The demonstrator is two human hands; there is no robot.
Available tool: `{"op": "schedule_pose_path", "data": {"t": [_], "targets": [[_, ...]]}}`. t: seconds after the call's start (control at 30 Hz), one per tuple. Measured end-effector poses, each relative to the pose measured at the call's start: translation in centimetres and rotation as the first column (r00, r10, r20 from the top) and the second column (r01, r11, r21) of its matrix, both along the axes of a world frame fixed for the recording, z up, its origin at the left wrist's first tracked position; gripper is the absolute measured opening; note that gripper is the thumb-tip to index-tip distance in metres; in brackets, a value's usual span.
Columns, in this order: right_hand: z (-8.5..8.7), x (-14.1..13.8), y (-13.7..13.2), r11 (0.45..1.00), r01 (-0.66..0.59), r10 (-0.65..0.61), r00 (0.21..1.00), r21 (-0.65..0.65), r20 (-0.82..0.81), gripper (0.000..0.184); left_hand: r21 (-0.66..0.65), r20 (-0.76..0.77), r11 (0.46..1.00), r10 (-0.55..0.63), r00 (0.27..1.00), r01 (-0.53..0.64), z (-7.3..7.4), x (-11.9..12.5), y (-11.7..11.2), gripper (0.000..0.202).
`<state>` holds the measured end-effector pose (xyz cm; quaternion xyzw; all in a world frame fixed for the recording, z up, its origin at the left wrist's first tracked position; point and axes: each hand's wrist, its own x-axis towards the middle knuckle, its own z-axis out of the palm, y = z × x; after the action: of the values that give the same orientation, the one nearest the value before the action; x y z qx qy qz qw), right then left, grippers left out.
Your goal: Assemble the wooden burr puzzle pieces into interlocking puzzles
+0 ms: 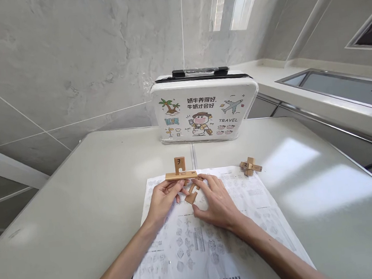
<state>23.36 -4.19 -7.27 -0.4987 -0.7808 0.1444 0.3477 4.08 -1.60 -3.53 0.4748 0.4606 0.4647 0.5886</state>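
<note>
My left hand [165, 198] is closed on two joined wooden puzzle pieces: an upright notched piece [179, 163] marked with a number, set through a long flat piece [174, 175] lying crosswise. Between the fingers of my right hand [216, 198] is a notched wooden puzzle piece [191, 197], held slanted just below the joined pair. My right fingertips also come up close to the right end of the flat piece; whether they touch it I cannot tell. Beneath both hands lies a printed instruction sheet [171, 255], its diagrams upside down from here.
An assembled wooden cross-shaped puzzle [250, 166] sits at the sheet's upper right corner. Behind, a white plastic-wrapped case [177, 118] with cartoon prints stands on the white table [65, 221]. A counter with a sink [339, 87] runs along the right, and a grey tiled wall rises behind.
</note>
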Motion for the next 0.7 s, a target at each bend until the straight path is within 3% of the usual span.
{"op": "schedule_pose_path", "data": {"t": [0.2, 0.37, 0.43, 0.53, 0.63, 0.7], "targets": [[-0.2, -0.2, 0.1, 0.999, 0.041, -0.042, 0.997, -0.029, -0.06, 0.053, -0.013, 0.004, 1.0, -0.004, 1.0, 0.004, 0.0, 0.0, 0.0, 0.033], [0.5, 0.5, 0.5, 0.983, 0.089, -0.135, 0.942, -0.161, -0.307, 0.047, -0.02, 0.009, 1.0, 0.004, 1.0, -0.004, 0.1, 0.0, 0.0, 0.034], [0.8, 1.1, 0.8, 0.959, 0.045, -0.173, 0.876, -0.279, -0.451, 0.045, -0.02, 0.01, 1.0, 0.003, 1.0, -0.002, 0.1, 0.0, 0.0, 0.035], [0.9, 1.7, 1.2, 0.907, -0.137, -0.196, 0.701, -0.398, -0.686, 0.053, -0.015, 0.004, 1.0, -0.013, 1.0, 0.013, 0.1, 0.1, -0.1, 0.034], [0.5, 1.8, 1.4, 0.855, -0.343, -0.188, 0.496, -0.39, -0.848, 0.06, -0.006, -0.008, 1.0, -0.021, 1.0, 0.021, 0.0, 0.1, -0.2, 0.033], [0.2, 1.7, 1.3, 0.829, -0.426, -0.172, 0.422, -0.362, -0.89, 0.064, 0.0, -0.013, 1.0, -0.019, 1.0, 0.019, -0.1, 0.1, -0.2, 0.032]]}}
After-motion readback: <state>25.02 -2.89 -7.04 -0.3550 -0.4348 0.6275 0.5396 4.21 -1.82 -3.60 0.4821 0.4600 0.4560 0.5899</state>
